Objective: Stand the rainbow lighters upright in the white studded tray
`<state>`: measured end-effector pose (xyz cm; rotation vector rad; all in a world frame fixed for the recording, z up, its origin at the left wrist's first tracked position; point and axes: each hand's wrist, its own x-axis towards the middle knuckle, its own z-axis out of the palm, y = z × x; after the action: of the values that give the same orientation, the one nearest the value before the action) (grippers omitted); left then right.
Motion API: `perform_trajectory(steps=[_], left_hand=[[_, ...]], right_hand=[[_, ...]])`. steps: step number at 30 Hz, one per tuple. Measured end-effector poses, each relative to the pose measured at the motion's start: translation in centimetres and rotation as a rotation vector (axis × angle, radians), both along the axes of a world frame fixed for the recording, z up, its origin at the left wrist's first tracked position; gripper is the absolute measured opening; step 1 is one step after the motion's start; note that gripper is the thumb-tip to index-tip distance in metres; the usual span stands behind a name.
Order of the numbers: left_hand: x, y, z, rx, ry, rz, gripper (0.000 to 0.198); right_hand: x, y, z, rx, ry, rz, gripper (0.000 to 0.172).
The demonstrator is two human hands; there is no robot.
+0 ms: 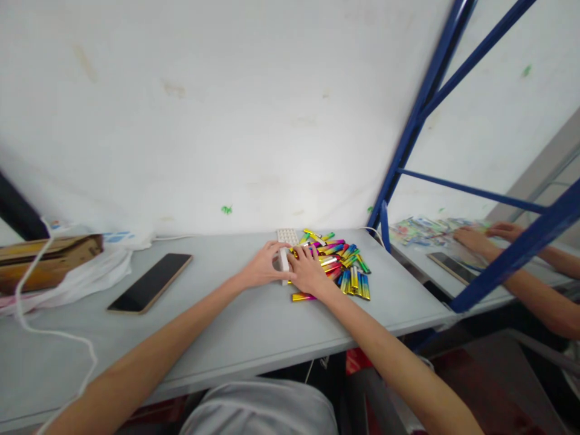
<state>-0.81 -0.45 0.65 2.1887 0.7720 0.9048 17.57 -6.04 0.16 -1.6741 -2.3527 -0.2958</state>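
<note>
Pieces in shiny metallic colours are lying loose in a big heap, so I'm judging that plenty is remaining to be handled. How much is done I'm not able to tell: my hands are covering the near part of the work, and only the far end of a white holed tray is showing by the worktop's back edge. White block is standing just in front of that; whether it's part of the tray, I'm not seeing. My left hand is grasping it, fingertips pressing the far end, thumb wrapping the near end, a gap showing inside the curl. My right hand is bending over the block's right side and the heap's left side; whether its fingers are gripping a piece, I cannot tell. Heap is spreading from under my right fingers toward the worktop's right edge, and one stray piece is lying nearest the front edge, just below my right hand. Phone is lying well apart, toward the left edge.
</note>
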Motion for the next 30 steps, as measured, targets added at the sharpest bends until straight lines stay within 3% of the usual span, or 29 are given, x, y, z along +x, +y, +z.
perform_trajectory(steps=[8, 16, 20, 23, 25, 30], left_hand=[[-1.2, 0.6, 0.9, 0.078, 0.129, -0.004, 0.075], [-1.4, 1.3, 2.3, 0.209, 0.363, 0.028, 0.089], [-3.6, 1.9, 2.6, 0.186, 0.389, 0.027, 0.091], [-6.7, 2.4, 1.6, 0.084, 0.293, 0.055, 0.087], [-8.8, 2.9, 0.4, 0.057, 0.278, 0.142, 0.088], [-10.4, 4.7, -2.4, 0.224, 0.525, 0.346, 0.089]], right_hand=[[0.0, 0.0, 0.1, 0.012, 0.009, -0.052, 0.044], [-0.1, 0.2, -0.3, 0.056, 0.036, -0.059, 0.041], [-0.1, 0.2, -0.2, 0.075, 0.056, -0.053, 0.039], [-0.1, 0.3, -0.3, 0.070, 0.075, -0.062, 0.039], [-0.1, 0.5, -0.4, 0.066, 0.079, -0.062, 0.040], [-0.1, 0.9, -0.6, 0.062, 0.076, -0.068, 0.040]])
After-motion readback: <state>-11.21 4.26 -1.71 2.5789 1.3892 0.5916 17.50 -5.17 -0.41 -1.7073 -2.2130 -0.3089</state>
